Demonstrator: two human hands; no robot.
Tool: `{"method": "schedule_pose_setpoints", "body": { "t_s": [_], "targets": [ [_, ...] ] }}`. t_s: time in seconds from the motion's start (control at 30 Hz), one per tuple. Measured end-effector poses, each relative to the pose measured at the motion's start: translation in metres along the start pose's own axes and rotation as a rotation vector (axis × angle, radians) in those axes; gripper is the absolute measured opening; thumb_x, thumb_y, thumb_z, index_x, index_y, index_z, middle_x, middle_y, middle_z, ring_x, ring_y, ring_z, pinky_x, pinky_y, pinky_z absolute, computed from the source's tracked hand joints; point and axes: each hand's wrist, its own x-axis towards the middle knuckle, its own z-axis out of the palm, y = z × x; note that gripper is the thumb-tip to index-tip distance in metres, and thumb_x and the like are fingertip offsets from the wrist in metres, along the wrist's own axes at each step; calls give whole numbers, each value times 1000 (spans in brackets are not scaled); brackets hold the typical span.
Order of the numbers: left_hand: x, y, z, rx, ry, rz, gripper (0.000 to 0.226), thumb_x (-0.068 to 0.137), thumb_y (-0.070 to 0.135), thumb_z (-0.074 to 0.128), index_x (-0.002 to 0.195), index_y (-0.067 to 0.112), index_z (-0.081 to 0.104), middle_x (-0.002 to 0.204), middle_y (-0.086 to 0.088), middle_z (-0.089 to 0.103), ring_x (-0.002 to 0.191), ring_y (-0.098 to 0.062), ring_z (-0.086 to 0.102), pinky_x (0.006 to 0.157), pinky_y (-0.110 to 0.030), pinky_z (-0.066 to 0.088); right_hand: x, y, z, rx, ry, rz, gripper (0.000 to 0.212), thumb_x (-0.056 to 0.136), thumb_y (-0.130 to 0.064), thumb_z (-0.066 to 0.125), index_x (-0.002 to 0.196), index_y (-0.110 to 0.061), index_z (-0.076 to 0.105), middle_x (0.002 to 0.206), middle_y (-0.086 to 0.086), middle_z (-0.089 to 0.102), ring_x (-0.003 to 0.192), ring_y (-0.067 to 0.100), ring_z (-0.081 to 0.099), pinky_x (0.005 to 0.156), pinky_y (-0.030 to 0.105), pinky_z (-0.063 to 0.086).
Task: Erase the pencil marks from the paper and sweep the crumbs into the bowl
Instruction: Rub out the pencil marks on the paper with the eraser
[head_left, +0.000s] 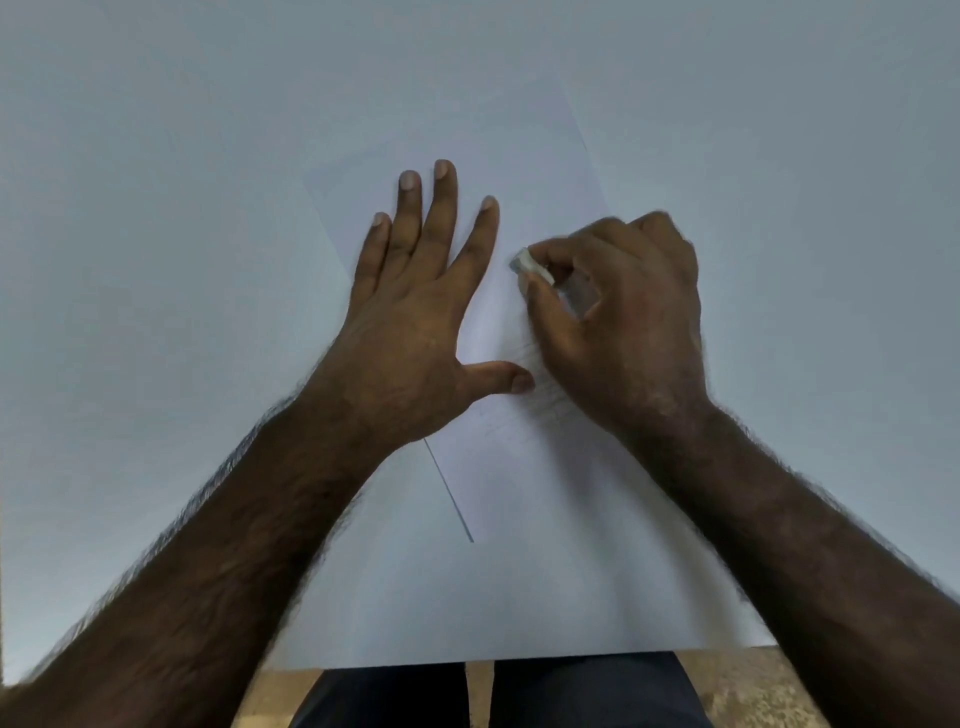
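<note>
A white sheet of paper (519, 467) lies on the white table, tilted slightly. My left hand (415, 322) presses flat on its left part, fingers spread, holding nothing. My right hand (618, 322) is closed around a small white eraser (527, 266), whose tip pokes out between thumb and fingers and touches the paper. Faint pencil marks (524, 415) show on the paper just below my hands. No bowl and no crumbs are visible.
The white table (182, 208) stretches all around the paper. Its near edge runs along the bottom, with my dark trousers (498, 696) and a brown floor (753, 691) below it.
</note>
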Motion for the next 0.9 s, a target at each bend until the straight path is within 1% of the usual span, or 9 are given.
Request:
{"method": "schedule_pose_setpoints", "body": {
  "t_s": [0.1, 0.17, 0.27, 0.37, 0.43, 0.5, 0.6, 0.8, 0.9],
  "targets": [
    [-3, -1, -1, -17, -8, 8, 125, 79, 86, 55, 170, 27, -8, 174, -6, -29, 160, -25, -30, 129, -40, -18, -29, -12, -5, 0, -142, -72, 12, 100, -28, 72, 107, -22, 80, 98, -4, 74, 94, 25, 60, 86, 44, 44],
    [-3, 0, -2, -11, -12, 9, 124, 79, 84, 56, 170, 29, -9, 174, -5, -29, 160, -23, -31, 129, -39, -18, -32, -13, -8, -19, -161, -126, 12, 98, -26, 74, 106, -19, 81, 97, -1, 75, 92, 28, 60, 82, 44, 43],
    [-3, -1, -4, -12, -42, 4, 128, 76, 87, 58, 169, 32, -12, 173, -2, -32, 159, -22, -33, 127, -39, -20, 5, 0, -6, -116, -54, -96, 16, 102, -35, 68, 102, -26, 81, 94, -2, 74, 93, 33, 60, 84, 45, 42],
    [-3, -1, -5, 10, -62, -5, 131, 75, 89, 59, 168, 33, -16, 172, -2, -35, 158, -22, -35, 127, -40, -21, 39, 14, -6, -168, 31, 2, 22, 104, -40, 62, 102, -28, 80, 95, -7, 74, 97, 29, 61, 89, 40, 38],
    [-2, -1, -5, 10, -64, -9, 131, 74, 89, 58, 168, 33, -15, 172, -2, -35, 158, -22, -35, 127, -41, -20, 32, 10, -7, -152, 7, 8, 21, 104, -38, 62, 102, -28, 80, 96, -6, 74, 96, 29, 61, 88, 41, 38],
    [-3, 0, -5, -8, -61, -11, 130, 74, 89, 56, 168, 32, -14, 172, -2, -34, 158, -22, -34, 129, -42, -19, 6, -3, -8, -124, -77, -50, 16, 102, -31, 64, 100, -25, 79, 94, -1, 74, 92, 34, 60, 83, 45, 42],
    [-3, 1, -6, -31, -58, -16, 129, 73, 89, 52, 168, 32, -15, 172, 0, -34, 158, -20, -35, 128, -40, -20, -23, -13, -10, -77, -142, -143, 12, 97, -20, 71, 105, -19, 80, 96, 1, 75, 90, 31, 59, 79, 43, 40],
    [-1, -1, -4, 7, -60, -17, 137, 71, 91, 58, 168, 29, -17, 173, -1, -33, 159, -22, -33, 128, -42, -18, 41, 6, 1, -182, 39, -43, 21, 104, -36, 65, 105, -24, 81, 100, -3, 77, 99, 29, 61, 85, 41, 38],
    [-2, -1, -5, 1, -50, -28, 137, 71, 90, 54, 168, 24, -17, 173, -1, -31, 159, -21, -32, 129, -41, -18, 24, -1, 1, -172, -16, -47, 19, 103, -29, 64, 108, -21, 80, 101, 0, 76, 98, 31, 61, 85, 42, 39]
  ]
}}
